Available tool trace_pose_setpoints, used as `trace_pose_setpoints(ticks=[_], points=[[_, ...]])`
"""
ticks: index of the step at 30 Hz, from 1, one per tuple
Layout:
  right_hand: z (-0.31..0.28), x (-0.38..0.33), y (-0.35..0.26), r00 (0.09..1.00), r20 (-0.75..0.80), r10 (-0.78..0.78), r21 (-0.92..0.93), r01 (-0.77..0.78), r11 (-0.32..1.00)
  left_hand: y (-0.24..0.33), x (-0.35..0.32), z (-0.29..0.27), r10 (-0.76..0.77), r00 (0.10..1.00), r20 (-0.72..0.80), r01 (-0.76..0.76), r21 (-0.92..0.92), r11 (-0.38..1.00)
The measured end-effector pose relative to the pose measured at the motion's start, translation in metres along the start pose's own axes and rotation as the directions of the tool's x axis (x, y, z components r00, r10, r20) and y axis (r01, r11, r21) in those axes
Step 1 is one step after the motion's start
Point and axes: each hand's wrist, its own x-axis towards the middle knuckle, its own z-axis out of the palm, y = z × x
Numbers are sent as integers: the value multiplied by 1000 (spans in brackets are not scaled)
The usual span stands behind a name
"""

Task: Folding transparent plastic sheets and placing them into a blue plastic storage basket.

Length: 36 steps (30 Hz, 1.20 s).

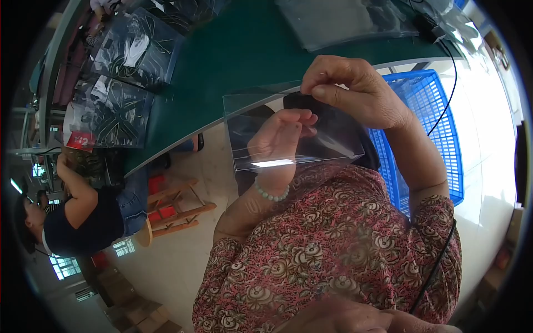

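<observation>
A clear, stiff-looking plastic bag or sleeve (333,145) with sharp straight edges is held up in front of my body, near the table's edge. My right hand (363,94) pinches its far right edge between thumb and fingers. Through the transparent plastic I see my left hand (277,136), fingers loosely bent and apart, wearing a pale green bead bracelet (272,195) at the wrist. Whether that hand is inside the plastic or behind it, I cannot tell. Nothing shows in its fingers.
A green table (222,61) carries a pile of clear plastic bags (350,25) at the back and clear packs of dark cords (114,116) on the left. A blue basket (444,133) stands at right, near a black cable (454,77). A co-worker (83,216) and wooden stool (175,208) are left.
</observation>
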Motion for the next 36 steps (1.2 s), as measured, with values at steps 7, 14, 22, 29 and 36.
trace_pose_setpoints(ticks=[7,14,22,29,36], points=[[7,5,-13,992,103,-77,-236,99,967,0,-1,-5,-18,992,-123,22,35,999],[11,13,-27,976,207,67,-104,-46,993,1,0,8,53,987,-151,-49,35,998],[17,12,-21,959,165,-230,-290,270,918,17,2,13,-49,989,-140,18,-212,977],[24,12,-20,951,134,-279,-400,310,862,22,0,15,-133,987,-93,79,-435,897],[24,11,-16,967,109,-229,-390,253,886,18,-3,6,-216,973,-79,167,-404,899]])
